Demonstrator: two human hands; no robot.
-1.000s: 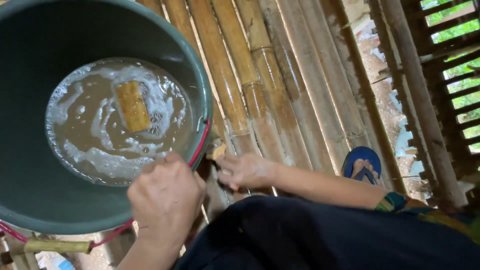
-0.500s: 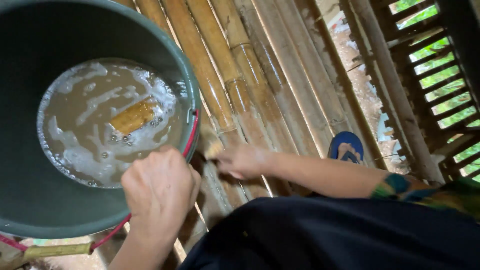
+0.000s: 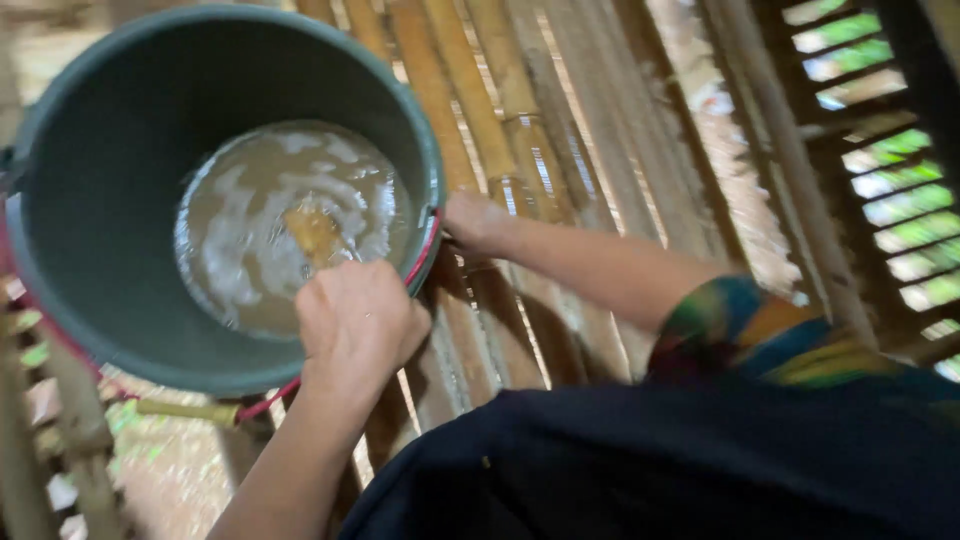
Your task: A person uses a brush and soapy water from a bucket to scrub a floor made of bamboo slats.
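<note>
A dark green bucket [image 3: 120,150] sits on a bamboo slat floor and holds murky, foamy water [image 3: 250,230]. A yellowish block like a sponge [image 3: 312,232] floats in it. My left hand [image 3: 358,322] is closed in a fist over the near rim of the bucket and seems to grip it. My right hand [image 3: 476,220] lies blurred against the bucket's right rim, beside its red handle [image 3: 424,258], over the bamboo. Its fingers are hidden, so I cannot tell whether it holds anything.
Bamboo poles [image 3: 500,110] run away across the floor, with gaps between the slats. A wooden lattice [image 3: 880,170] with green showing through stands at the right. My dark clothing [image 3: 680,460] and a colourful sleeve [image 3: 760,330] fill the lower right. Ground shows below the floor at lower left.
My right hand has moved from the slats up to the bucket's right rim. The left fist has settled on the near rim. The yellow block has drifted towards my left hand.
</note>
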